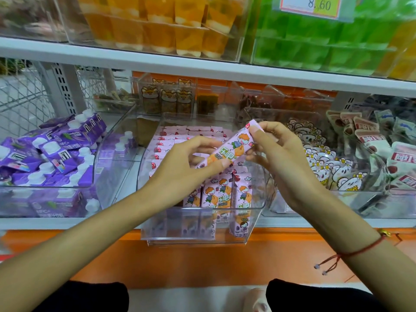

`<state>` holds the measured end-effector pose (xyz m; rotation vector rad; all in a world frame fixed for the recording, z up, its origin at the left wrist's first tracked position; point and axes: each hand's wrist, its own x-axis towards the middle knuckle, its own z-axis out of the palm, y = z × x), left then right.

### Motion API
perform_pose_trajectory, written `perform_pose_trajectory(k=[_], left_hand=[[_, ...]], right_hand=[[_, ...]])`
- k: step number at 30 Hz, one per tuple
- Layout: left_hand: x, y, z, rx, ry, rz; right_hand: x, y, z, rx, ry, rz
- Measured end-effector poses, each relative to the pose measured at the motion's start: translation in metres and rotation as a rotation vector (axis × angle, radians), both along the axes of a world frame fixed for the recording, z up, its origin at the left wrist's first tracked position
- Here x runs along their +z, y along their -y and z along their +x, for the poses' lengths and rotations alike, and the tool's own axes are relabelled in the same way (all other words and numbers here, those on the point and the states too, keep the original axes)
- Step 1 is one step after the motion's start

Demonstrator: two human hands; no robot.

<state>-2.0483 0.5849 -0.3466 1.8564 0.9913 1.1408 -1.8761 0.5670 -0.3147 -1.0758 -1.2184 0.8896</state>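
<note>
Centre of the frame: a pink packet (227, 149) is being held in the air by both hands, tilting so that its upper end is pointing toward the upper right. The left hand (180, 167) is gripping the lower end, its fingers (200, 141) curling over the top and its thumb pressing from below. The right hand (279, 158) is pinching the upper end, its thumb lying along the top edge and its fingers (255, 156) curling beneath. The packet is hovering just above a clear bin (155, 228), which is sitting on the lower shelf (67, 222) at the centre of the frame.

Inside the bin, more pink packets (216, 194) are standing upright at the front, and others are lying in rows behind them. At the left, purple pouches (56, 154) with white caps are filling a neighbouring bin. At the right, bear-print packets (326, 167) are standing in rows, and white packets (400, 161) are lying at the far right. A red cord (360, 251) is circling the right wrist.

Top of the frame: orange cups (168, 25) and green cups (315, 41) are sitting in clear boxes on the upper shelf (135, 61), and a price tag (315, 5) is hanging at the upper right.
</note>
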Motion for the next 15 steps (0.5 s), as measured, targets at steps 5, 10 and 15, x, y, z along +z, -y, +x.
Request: perform_pose_trajectory(k=[5,10,15], left_hand=[[0.0029,0.0041,0.0056,-0.040,0.097,-0.023],[-0.0028,0.0062,0.0058,0.000,-0.020,0.036],[-0.0064,0.0063,0.0065,0.090,-0.042,0.168]], right_hand=[[-0.0004,-0.0006,-0.0015,0.150,0.087,-0.066],[-0.0030,0.0005,-0.0014,0.066,0.154,0.003],[-0.0045,0.0031,-0.0066,0.004,0.152,0.114]])
